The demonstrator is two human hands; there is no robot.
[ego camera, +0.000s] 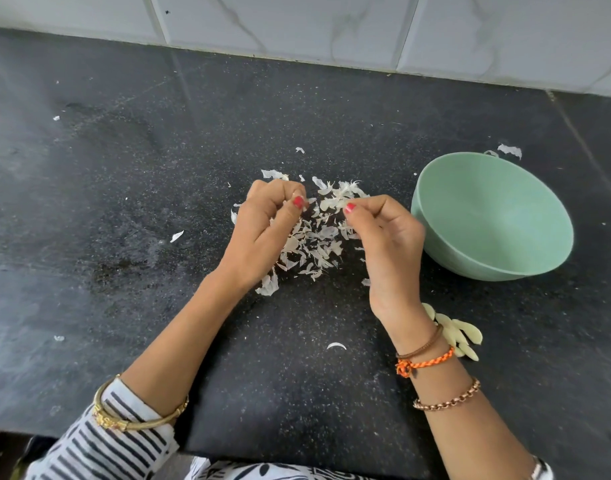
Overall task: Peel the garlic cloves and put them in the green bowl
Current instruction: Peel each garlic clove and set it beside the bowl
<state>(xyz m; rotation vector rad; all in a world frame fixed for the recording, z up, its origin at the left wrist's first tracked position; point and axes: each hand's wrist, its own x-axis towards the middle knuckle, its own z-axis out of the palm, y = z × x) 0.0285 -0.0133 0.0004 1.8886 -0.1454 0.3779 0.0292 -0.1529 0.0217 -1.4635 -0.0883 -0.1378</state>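
Observation:
Both hands hover over a heap of white garlic skins (314, 244) in the middle of the black counter. My left hand (266, 230) has curled fingers and pinches something small at its fingertips; what it holds is mostly hidden. My right hand (387, 237) pinches a piece of garlic skin (335, 202) between thumb and forefinger. The green bowl (498, 188) stands to the right of my right hand and looks empty inside. Several peeled, pale yellow cloves (460, 336) lie on the counter behind my right wrist, below the bowl.
The black speckled counter (158, 168) runs back to a white tiled wall (332, 26). Loose skin flakes lie scattered, one (336, 346) near the front and one (510, 150) behind the bowl. The counter's front edge (297, 459) is close to my body.

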